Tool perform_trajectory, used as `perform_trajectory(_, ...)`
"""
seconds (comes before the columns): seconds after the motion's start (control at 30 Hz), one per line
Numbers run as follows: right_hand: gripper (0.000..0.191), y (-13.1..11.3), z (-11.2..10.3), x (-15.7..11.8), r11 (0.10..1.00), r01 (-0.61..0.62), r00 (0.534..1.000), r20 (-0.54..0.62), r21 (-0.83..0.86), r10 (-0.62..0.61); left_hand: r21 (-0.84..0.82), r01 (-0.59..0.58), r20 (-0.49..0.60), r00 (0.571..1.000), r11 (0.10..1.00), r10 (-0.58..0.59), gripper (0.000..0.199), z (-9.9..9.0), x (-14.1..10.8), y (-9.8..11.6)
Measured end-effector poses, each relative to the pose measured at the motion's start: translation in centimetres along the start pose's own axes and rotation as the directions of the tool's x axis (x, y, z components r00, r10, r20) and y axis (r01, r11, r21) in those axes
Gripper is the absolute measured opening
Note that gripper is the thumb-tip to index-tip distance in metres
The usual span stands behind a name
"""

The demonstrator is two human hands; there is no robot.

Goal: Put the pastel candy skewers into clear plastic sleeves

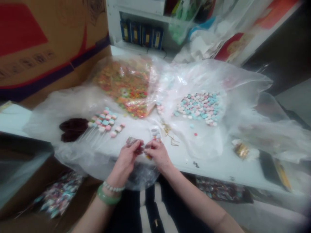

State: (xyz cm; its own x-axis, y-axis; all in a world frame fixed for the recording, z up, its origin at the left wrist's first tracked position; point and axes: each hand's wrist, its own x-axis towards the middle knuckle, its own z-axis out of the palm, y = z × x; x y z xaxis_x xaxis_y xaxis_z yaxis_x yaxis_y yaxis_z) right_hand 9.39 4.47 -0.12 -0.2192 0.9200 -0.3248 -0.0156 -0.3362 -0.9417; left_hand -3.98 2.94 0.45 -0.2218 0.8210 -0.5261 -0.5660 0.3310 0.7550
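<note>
Over the front edge of the table my two hands meet, fingertips almost touching. My left hand (130, 155) has a bracelet and a bangle at its wrist and is closed on a small shiny packet (131, 140); blur hides its kind. My right hand (157, 154) is pinched at the same spot, and what its fingers hold I cannot make out. Just beyond it lies a small clear wrapper with print (155, 131). To the left, candy skewers (104, 121) on white sticks lie in a group, with a short candy row (118, 130) beside them. Gold twist ties (166, 128) lie to the right.
A bag of orange and red candies (131, 87) stands at the back, with pastel candies (200, 106) in clear plastic to its right. Dark red pieces (73, 128) lie left. A large carton (53, 42) rises behind; a box of wrapped candies (62, 194) sits below.
</note>
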Motion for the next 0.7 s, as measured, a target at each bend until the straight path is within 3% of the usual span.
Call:
perform_trajectory(0.1,0.013,0.0,1.3,0.2,0.988,-0.046,0.999,-0.005,-0.145,0.046,-0.035,-0.031,-0.102,0.994,0.999,0.027,0.036,-0.9,-0.1,0.0)
perform_trajectory(0.2,0.024,0.3,2.6,-0.1,0.948,-0.133,0.987,0.045,-0.290,0.152,-0.062,-0.076,-0.230,0.971,0.995,0.060,0.036,-1.7,0.1,-0.2)
perform_trajectory(0.3,0.026,0.4,4.1,0.0,0.938,-0.075,0.989,0.094,-0.338,0.113,-0.095,-0.124,-0.279,0.956,0.988,0.094,0.039,-2.7,0.4,-0.4)
perform_trajectory(0.4,0.014,0.1,5.4,0.8,0.957,-0.045,0.993,0.095,-0.286,0.075,-0.095,-0.185,-0.299,0.942,0.978,0.149,0.036,-3.7,0.8,-0.2)
perform_trajectory(0.57,0.019,0.0,6.7,2.4,0.985,-0.144,0.988,0.035,-0.095,0.148,-0.110,-0.193,-0.284,0.946,0.975,0.155,0.038,-5.7,1.4,1.0)
perform_trajectory(0.7,0.020,0.4,7.7,2.0,0.977,-0.141,0.987,0.059,-0.160,0.152,-0.233,-0.172,-0.304,0.948,0.957,0.097,0.034,-7.1,1.9,1.8)
